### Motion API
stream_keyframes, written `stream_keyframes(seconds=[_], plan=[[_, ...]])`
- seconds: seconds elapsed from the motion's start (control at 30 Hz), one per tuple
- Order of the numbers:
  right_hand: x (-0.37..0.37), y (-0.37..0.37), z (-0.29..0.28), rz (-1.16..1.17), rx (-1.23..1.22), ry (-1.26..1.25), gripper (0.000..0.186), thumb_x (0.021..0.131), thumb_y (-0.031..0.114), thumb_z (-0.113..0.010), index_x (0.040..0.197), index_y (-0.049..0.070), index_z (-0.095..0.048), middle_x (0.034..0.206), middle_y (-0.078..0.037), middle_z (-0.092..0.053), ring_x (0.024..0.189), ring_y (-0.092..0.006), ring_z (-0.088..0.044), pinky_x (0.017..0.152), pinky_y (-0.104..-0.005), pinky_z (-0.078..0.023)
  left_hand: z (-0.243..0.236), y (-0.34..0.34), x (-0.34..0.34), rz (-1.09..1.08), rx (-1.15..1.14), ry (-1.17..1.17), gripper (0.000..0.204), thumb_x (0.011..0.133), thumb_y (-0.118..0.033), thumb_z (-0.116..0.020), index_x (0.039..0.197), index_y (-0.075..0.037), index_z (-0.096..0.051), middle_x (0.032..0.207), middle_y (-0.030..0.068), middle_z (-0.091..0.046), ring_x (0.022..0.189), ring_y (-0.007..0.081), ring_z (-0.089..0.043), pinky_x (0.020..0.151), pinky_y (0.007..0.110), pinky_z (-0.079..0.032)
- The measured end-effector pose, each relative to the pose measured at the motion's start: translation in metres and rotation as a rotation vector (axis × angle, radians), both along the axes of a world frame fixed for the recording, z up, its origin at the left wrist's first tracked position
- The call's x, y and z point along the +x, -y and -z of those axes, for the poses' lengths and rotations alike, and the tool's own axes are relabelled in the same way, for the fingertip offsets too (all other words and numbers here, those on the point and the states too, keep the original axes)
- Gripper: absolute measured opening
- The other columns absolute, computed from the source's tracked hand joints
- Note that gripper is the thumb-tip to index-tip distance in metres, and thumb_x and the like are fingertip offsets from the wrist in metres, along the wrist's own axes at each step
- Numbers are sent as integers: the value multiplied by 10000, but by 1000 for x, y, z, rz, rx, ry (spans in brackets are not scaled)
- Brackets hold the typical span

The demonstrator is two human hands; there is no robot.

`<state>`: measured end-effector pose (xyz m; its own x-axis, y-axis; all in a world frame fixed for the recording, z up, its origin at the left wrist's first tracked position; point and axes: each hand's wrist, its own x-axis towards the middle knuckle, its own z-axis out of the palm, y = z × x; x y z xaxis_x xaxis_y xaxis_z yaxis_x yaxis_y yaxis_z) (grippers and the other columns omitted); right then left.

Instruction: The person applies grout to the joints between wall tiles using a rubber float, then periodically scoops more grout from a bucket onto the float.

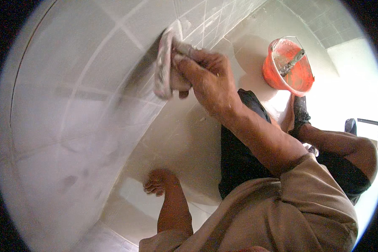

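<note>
My right hand [214, 80] grips a whitish flat pad [164, 63], smeared and blurred, and holds it against the grey tiled wall [92, 84]. Its thumb and fingers close around the back of the pad. Pale grout lines and a white haze cover the tiles. Lower down, my left hand [160, 182] hangs over the pale floor beside the wall, its fingers curled in, and no object shows in it. I cannot tell whether it touches the floor.
An orange-red bucket [290, 69] with a wire handle stands on the floor at the upper right; a grey-smeared tool [292, 63] leans inside it. My bent leg and dark shoe [300, 113] are near the bucket. Bright light washes out the far right.
</note>
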<state>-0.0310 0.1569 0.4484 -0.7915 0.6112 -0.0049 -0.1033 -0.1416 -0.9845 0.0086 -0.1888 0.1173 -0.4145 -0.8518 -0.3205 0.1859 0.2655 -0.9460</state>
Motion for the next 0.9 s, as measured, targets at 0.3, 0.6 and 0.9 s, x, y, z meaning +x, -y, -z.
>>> stream_keyframes(seconds=[0.3,0.6,0.9], plan=[[-3,-1,1,96,310,-13,214,875,123,-550,750,-17,-652,668,-177,-638,544,-230,-611,530,-390,-487,-1,43,-45,44,-109,735,170,841,-176,-627,798,-150,-464,741,12,-341,706,164,-393,666,319,-344],[-21,-51,-2,325,1192,-206,231,849,154,-582,1044,77,-676,801,-135,-649,665,-332,-590,597,-423,-509,84,115,-9,164,-540,-224,181,932,-264,-438,1027,-115,-476,1001,73,-451,969,222,-477,775,393,-405],[21,-77,45,-6,43,9,364,908,73,-575,1263,-6,-581,1069,-95,-651,892,-163,-624,785,-312,-515,47,53,5,115,-173,-518,611,988,-364,-347,1481,-17,-247,1526,166,-291,1422,318,-298,1038,525,-345]])
